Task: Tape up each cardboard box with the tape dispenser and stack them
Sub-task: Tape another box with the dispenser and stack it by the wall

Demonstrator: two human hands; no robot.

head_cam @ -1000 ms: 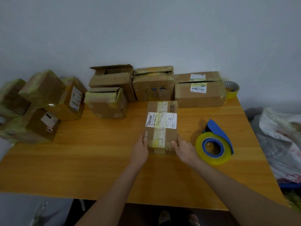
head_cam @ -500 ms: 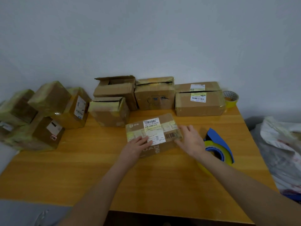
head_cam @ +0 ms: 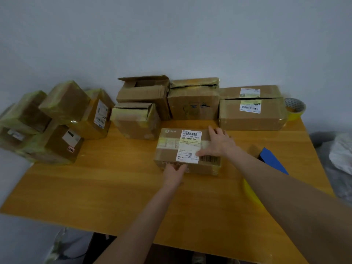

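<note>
A flat cardboard box [head_cam: 171, 155] with a white shipping label and a strip of tape lies lengthwise across the middle of the wooden table [head_cam: 99, 191]. My left hand [head_cam: 174, 169] touches its near front edge with fingers extended. My right hand [head_cam: 219, 142] lies flat on the box's top right, fingers spread. The tape dispenser [head_cam: 272, 161], blue with a yellow roll, sits right of the box, mostly hidden behind my right forearm. A stack of taped boxes [head_cam: 57, 121] is piled at the far left.
Several untaped boxes stand along the wall: an open-flapped one [head_cam: 144, 92], a small one [head_cam: 136, 121] in front of it, a middle one [head_cam: 193, 100] and a wide labelled one [head_cam: 251, 111]. A spare yellow tape roll [head_cam: 295, 108] sits at the back right corner. Plastic bags [head_cam: 341, 151] lie right of the table.
The box has been turned from pointing away from me to lying crosswise and sits a little farther back. My right hand moved onto its top, my left to its front edge.
</note>
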